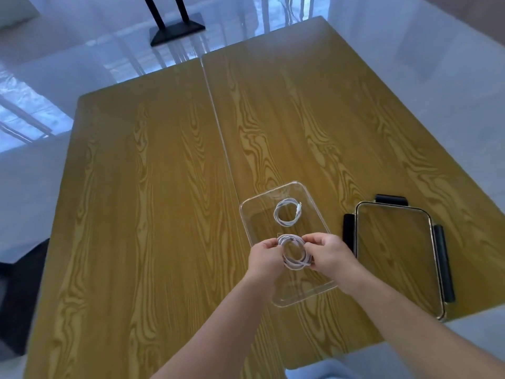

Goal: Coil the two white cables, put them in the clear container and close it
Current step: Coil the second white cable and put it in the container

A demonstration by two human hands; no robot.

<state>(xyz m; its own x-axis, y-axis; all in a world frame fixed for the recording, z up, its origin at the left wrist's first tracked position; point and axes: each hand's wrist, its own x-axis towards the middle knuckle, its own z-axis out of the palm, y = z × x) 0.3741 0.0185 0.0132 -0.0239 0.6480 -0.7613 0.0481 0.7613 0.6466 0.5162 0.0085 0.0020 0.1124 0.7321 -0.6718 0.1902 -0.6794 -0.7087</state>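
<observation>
Both hands, left (264, 256) and right (329, 254), grip pinching second coil (293, 251) over container (322, 222); we judge first coil (287, 213) stowed; lid (397, 253) unfitted on table (153, 187).

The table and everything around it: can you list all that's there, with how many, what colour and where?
Table: two, yellow-brown wood grain, pushed together edge to edge, filling most of the view.
Container: one, clear, open, on the right tabletop near the person.
Coiled cable: one, white, lying in the far end of the container.
Second cable: one, white, coiled, held between both hands above the container's near half.
Lid: one, clear with black clips, flat on the table right of the container.
Stand: one, black, on the floor beyond the tables.
Floor: glossy, pale, all around.
Left hand: one, bare, gripping the coil's left side.
Right hand: one, bare, gripping the coil's right side.
</observation>
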